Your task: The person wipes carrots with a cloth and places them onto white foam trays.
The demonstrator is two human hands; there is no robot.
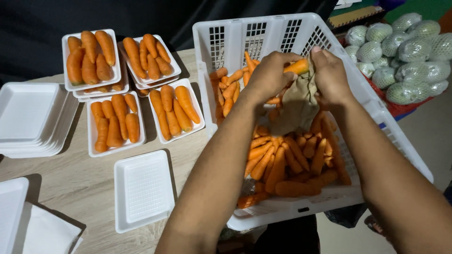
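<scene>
Both hands work above the white crate [226, 47] at right. The left hand [270, 73] grips 1 carrot [297, 67]; the right hand [329, 73] closes a brown cloth [297, 106] around it, wiping over the carrot pile [287, 160]. Filled trays [141, 89] lie far left; an empty tray [142, 190] sits near, with bare table [70, 183] around it.

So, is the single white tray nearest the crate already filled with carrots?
No, that white tray holds nothing, while four filled trays lie behind it.

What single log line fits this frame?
left hand: carrot | right hand: cloth | over crate | empty tray nearby
</scene>
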